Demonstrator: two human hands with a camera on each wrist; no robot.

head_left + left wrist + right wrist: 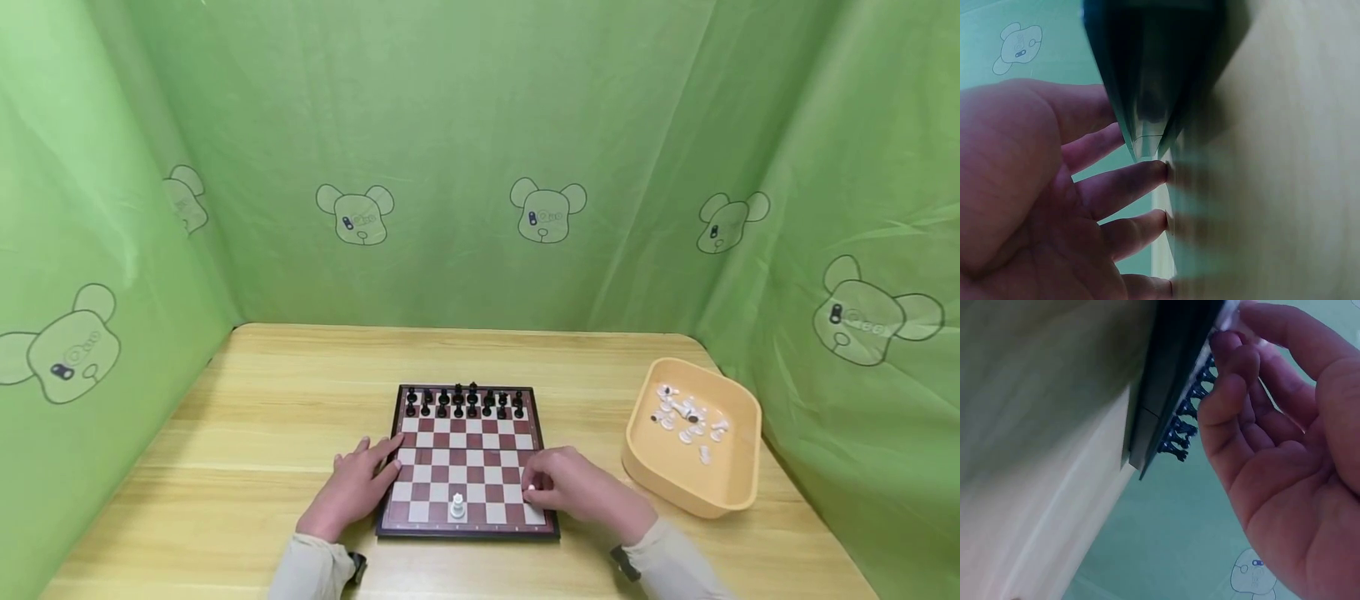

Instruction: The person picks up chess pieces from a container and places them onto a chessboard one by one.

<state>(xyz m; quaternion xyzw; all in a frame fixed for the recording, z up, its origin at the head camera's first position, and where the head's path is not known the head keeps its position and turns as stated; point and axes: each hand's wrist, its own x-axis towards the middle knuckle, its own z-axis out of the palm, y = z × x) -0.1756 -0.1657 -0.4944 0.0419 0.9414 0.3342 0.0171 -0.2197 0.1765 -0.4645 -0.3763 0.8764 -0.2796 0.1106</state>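
A chessboard (442, 475) lies on the table with two rows of black chess pieces (458, 410) standing along its far side. One white chess piece (457, 506) with a crown-like top stands upright in the row nearest me. My left hand (354, 487) rests at the board's left edge, thumb and forefinger touching it; in the left wrist view its other fingers (1135, 181) are spread beside the edge. Over the near right squares, my right hand (573, 490) pinches a small white chess piece (531, 488), mostly hidden by the fingers.
An orange plastic bin (637, 457) stands on the table to the right of the board, with several white chess pieces (686, 436) lying loose in it. Green curtains (450, 275) with bear-head drawings surround the wooden table (300, 400) at the back and both sides.
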